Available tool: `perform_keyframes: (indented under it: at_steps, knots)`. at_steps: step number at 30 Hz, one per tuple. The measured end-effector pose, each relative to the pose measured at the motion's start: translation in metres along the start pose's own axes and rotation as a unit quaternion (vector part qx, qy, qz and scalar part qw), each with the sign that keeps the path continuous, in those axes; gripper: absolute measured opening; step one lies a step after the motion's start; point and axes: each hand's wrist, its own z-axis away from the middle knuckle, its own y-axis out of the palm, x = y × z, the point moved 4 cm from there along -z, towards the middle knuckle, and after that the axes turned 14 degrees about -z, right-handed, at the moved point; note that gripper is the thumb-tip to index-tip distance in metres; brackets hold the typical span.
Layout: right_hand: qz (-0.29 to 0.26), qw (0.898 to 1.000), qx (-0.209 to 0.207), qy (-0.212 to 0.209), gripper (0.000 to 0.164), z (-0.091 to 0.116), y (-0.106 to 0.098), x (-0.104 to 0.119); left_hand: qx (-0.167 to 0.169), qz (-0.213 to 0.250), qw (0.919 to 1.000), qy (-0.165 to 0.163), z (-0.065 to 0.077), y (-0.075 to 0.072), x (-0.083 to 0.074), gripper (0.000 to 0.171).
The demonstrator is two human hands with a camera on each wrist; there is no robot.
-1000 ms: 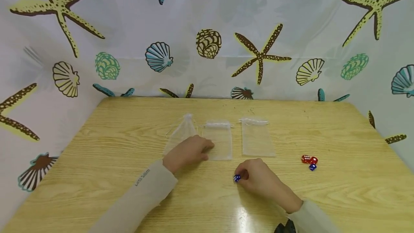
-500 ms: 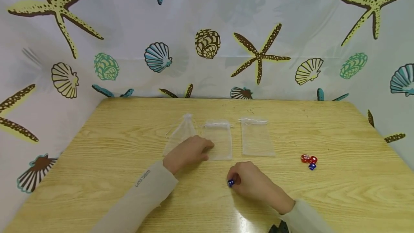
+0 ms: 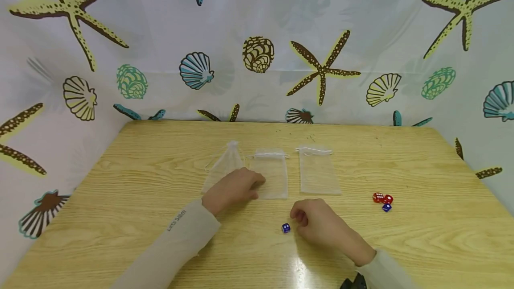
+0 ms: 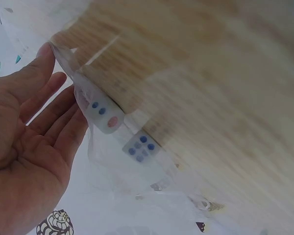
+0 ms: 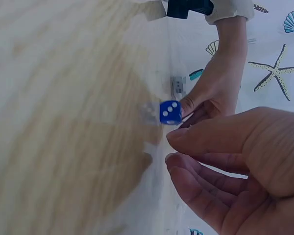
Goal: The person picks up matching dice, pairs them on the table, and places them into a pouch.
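Note:
A blue die with white pips sits on the table just left of my right hand. In the right wrist view, the thumb and fingers stand loosely apart, close to the die and holding nothing. My left hand rests with relaxed fingers over the left sheer drawstring bag and the edge of the middle bag. Through sheer mesh in the left wrist view show two white dice, one beside the thumb, the other further right.
Another sheer bag lies flat at right of the middle one. Two red dice and a blue die sit in a small group on the right of the wooden table. A patterned cloth hangs behind.
My right hand carried the blue die a little left and toward me, let go of it on the table, and drew back to the right. The left hand has stayed still.

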Motion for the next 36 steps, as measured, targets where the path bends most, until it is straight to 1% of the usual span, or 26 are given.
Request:
perform_keyframes:
  at_steps: [3,6,8,11,14,17,22,30,36]
  knots:
    - [0.004,1.0,-0.011,0.01,0.02,0.006,-0.008,-0.001,0.001,0.006,1.0,0.001,0.001,0.0,0.0,0.019]
    - [0.013,0.999,-0.025,0.027,0.02,0.012,-0.018,-0.004,0.003,0.009,0.9999,0.005,0.002,0.001,0.0,0.017]
    - [0.016,0.998,-0.036,0.045,0.019,0.016,-0.025,-0.008,0.001,0.008,1.0,-0.002,0.003,0.0,0.001,0.009]
    - [0.018,0.996,-0.054,0.068,0.019,0.019,-0.033,-0.013,-0.005,0.001,0.9999,-0.015,0.005,-0.001,0.005,0.012]
    - [0.02,0.994,-0.071,0.087,0.019,0.025,-0.041,-0.019,-0.008,0.006,0.9998,-0.016,0.005,-0.004,0.006,0.009]
    - [0.024,0.991,-0.087,0.098,0.019,0.034,-0.049,-0.027,-0.004,0.023,0.9997,-0.002,0.005,-0.006,0.004,0.024]
    - [0.05,0.986,-0.119,0.103,0.019,0.047,-0.069,-0.039,-0.003,0.039,0.9992,-0.003,0.005,-0.005,0.003,0.029]
    - [0.097,0.974,-0.169,0.115,0.019,0.066,-0.101,-0.068,-0.005,0.032,0.9995,-0.002,0.003,-0.001,0.004,0.027]
    - [0.103,0.964,-0.185,0.159,0.02,0.08,-0.117,-0.085,-0.003,0.034,0.9994,0.003,0.002,0.0,0.002,0.027]
